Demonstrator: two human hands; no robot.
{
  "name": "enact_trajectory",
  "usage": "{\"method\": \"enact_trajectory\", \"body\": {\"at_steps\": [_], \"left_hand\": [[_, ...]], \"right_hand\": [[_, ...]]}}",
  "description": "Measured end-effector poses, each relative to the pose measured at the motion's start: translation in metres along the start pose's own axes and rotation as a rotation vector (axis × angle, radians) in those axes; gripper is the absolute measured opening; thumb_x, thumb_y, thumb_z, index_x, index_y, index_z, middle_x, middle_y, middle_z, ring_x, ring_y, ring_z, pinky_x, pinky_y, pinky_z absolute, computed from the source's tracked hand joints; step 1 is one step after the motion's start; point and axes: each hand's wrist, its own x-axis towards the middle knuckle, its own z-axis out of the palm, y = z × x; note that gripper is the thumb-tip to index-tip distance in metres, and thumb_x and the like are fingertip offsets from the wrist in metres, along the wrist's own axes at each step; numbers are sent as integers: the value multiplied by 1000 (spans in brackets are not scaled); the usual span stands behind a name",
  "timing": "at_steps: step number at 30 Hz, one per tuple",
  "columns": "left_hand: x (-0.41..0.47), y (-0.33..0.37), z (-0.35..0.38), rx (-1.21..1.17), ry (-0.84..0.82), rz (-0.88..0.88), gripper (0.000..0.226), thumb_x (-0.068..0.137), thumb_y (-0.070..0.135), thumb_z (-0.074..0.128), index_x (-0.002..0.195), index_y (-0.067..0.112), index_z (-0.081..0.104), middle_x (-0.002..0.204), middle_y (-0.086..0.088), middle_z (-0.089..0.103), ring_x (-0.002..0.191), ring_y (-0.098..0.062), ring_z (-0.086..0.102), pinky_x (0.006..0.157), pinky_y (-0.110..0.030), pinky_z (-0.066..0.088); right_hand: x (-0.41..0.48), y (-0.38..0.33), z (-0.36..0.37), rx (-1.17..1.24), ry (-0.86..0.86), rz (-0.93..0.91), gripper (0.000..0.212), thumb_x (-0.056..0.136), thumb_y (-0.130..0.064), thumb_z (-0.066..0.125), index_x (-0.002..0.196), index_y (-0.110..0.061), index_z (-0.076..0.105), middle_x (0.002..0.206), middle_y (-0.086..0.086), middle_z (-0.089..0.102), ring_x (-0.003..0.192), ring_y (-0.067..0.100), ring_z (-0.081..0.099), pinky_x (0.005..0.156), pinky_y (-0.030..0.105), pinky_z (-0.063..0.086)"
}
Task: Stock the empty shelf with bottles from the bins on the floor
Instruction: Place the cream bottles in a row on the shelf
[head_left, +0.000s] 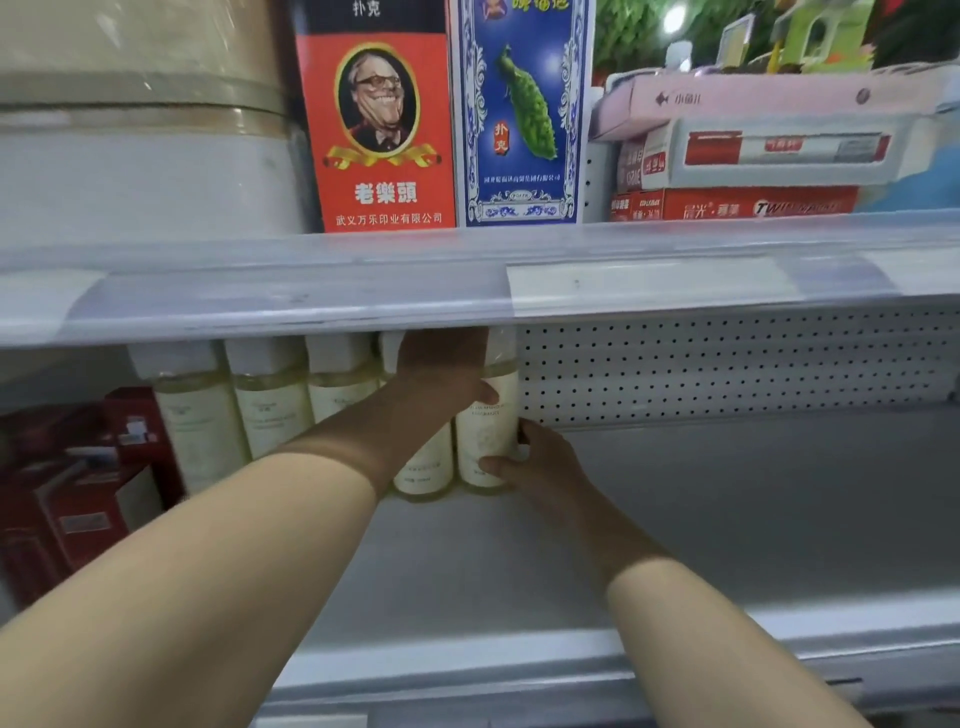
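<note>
Head cam: right hand (524, 467) grips base of end bottle (485, 441), left hand (441, 374) clasps its top. Four more white-capped bottles (270, 410) stand left of hands; shelf (727, 493) right of them bare, so prob. early, lots left.

Bottles (485, 441): translucent plastic, matt cream labels. Shelf (727, 519): smooth painted metal; back panel (727, 364) perforated. Card boxes (382, 130): glossy printed card.

Shelf (727, 493): 5 btls (270, 410), red boxes (78, 509).

Right of the bottles (332, 410) the shelf (753, 499) lies bare; red boxes (78, 499) and the upper shelf (363, 291) hem the left.
</note>
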Motion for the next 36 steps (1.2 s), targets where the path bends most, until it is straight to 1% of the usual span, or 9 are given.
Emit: {"method": "enact_trajectory", "body": {"at_steps": [4,9,11,13,14,17,25,31,36], "left_hand": [[-3,-2,-4,-53,109,42,49,89,32,71,132,19,53,142,-6,48,129,-27,46,103,-32,37],[-26,-7,-3,-104,150,61,43,85,37,75,120,24,53,120,-2,56,122,-27,53,88,-21,40],[-43,-7,1,27,286,98,66,80,40,79,135,21,48,127,-3,56,123,-29,51,97,-30,45],[-66,-4,3,253,427,121,89,77,47,79,150,28,33,150,-8,40,138,-35,35,113,-46,32],[-77,-4,3,298,461,110,96,75,48,79,153,32,26,157,-8,28,144,-36,24,117,-47,26],[-112,-8,7,199,370,-7,97,74,42,81,152,39,22,161,-8,11,147,-32,12,114,-42,30],[-221,0,65,56,348,-92,77,76,33,83,139,30,40,137,-12,34,129,-34,32,102,-42,44],[-289,-8,112,-2,259,-110,72,76,31,83,136,28,44,145,-14,30,136,-34,28,101,-47,44],[-326,-20,156,-15,186,-126,69,76,32,83,133,26,45,145,-13,29,134,-35,29,101,-48,43]], "right_hand": [[-2,-7,0,-52,-19,15,72,82,-37,79,144,-18,48,140,1,59,130,23,53,107,40,44],[-23,-22,-14,-143,-16,54,104,80,-44,79,158,-16,17,156,8,40,143,31,36,114,43,36],[-37,-26,-27,-201,-15,31,99,79,-47,80,156,-20,23,155,7,42,142,31,36,113,41,36],[-53,-30,-42,-215,-29,7,94,78,-46,81,153,-24,30,152,5,45,138,29,42,111,39,39],[-61,-34,-50,-224,-31,-3,91,77,-46,82,151,-25,33,151,5,47,136,28,45,109,37,41],[-87,-44,-66,-262,-39,-15,85,76,-46,83,147,-28,39,146,6,50,132,27,50,103,33,44],[-189,-50,-75,-411,-92,-79,80,78,-47,81,145,-31,40,142,7,47,133,28,42,100,40,46],[-257,-33,-66,-511,-134,-168,74,80,-46,80,142,-34,42,140,5,45,134,28,37,102,42,42],[-299,-6,-49,-541,-178,-120,73,79,-48,79,142,-37,43,140,4,46,133,28,39,100,46,44]]}}
